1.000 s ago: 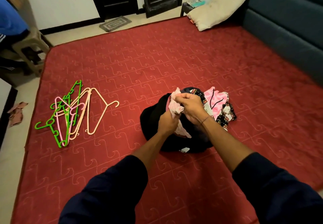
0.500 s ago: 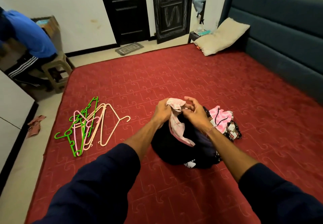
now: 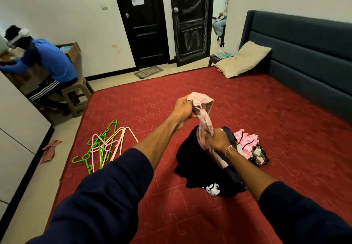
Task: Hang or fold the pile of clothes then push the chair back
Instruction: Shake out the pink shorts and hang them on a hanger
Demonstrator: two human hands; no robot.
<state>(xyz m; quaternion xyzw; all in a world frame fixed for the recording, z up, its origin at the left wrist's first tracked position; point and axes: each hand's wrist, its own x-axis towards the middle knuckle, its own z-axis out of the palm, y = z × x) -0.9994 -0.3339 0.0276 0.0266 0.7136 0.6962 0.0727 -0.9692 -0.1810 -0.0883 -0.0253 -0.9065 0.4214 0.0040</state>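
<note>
the left hand [image 3: 182,108] has its grip curled round the top end of a pale pink patterned cloth garment [image 3: 204,122], holding it up at centre frame, while the right hand [image 3: 217,141] has its grip closed round the same garment lower down, just above the pile. between the two grips the cloth is drawn into a twisted rope, which suggests it is light, soft and limp, with no stiffness of its own; it probably needs taking by a hem or shoulder seams to open flat. its tail trails down onto the heap of dark and pink-printed clothes [image 3: 192,156] lying on the red patterned mattress [image 3: 266,114], right of centre. a bundle of green, pink and cream plastic hangers [image 3: 103,145] lies near the pile at centre left, apart from it. a beige pillow [image 3: 245,59] leans on the dark blue headboard [image 3: 304,40] at upper right.
</note>
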